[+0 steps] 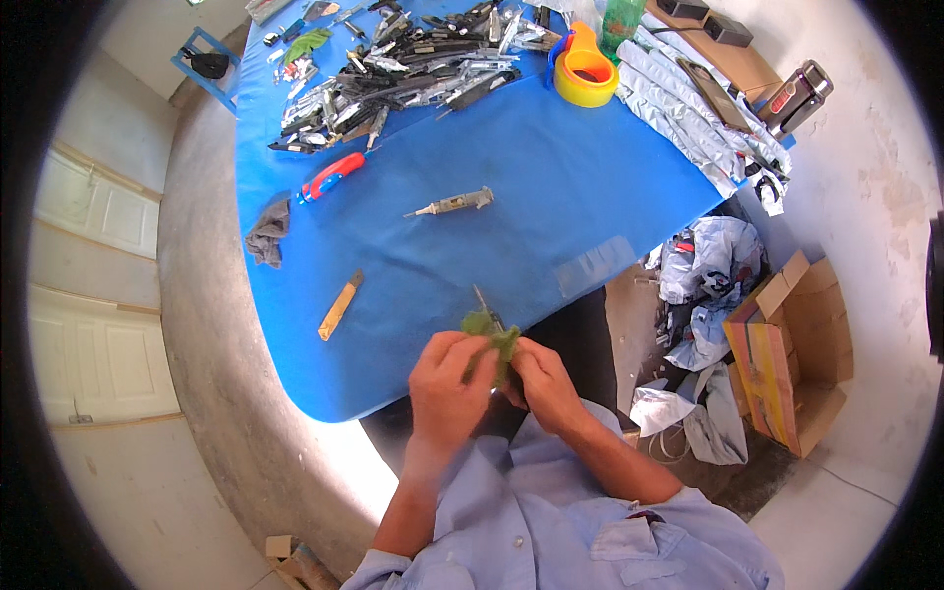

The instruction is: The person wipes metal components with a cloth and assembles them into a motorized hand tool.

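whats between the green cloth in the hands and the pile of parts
Head view: a slim, thin-tipped greyish piece, lying between the green cloth and the pile.

At six o'clock the person is wearing a pale blue shirt [492,501], its soft cloth wrinkling in loose folds. A small round button [519,541] is showing on the front; at three o'clock from it, a pocket [627,540] is gaping slightly. The left sleeve [372,570] is ending at seven o'clock, the right sleeve [713,513] between four and five, leaving both forearms bare.
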Demonstrator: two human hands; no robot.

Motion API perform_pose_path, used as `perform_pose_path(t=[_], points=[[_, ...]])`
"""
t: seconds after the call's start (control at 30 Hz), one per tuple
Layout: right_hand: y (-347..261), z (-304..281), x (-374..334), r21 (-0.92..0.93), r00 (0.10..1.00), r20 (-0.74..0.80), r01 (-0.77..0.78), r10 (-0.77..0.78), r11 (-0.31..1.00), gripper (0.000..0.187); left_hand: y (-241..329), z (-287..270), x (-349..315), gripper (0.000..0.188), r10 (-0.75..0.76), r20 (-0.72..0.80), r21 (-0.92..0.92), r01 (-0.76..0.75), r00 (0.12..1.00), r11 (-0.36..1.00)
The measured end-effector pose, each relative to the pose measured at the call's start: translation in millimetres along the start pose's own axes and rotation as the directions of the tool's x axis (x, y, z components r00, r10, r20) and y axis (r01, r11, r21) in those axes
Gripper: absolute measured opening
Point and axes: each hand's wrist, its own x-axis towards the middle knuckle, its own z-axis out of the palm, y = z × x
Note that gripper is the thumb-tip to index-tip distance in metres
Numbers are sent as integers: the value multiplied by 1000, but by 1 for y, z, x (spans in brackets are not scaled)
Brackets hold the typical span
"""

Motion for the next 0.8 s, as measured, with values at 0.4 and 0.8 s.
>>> perform_pose_path(t=[0.4,0.8], points=[[3,-6,3,-270,995,45,97,-88,958,34,-38,26,51,7,133,-85,285,-104,987,953],[10,-4,5,-119,1000,-8,18,-20,993,32,1,10,17,13,85,69,94,-92,994,991]])
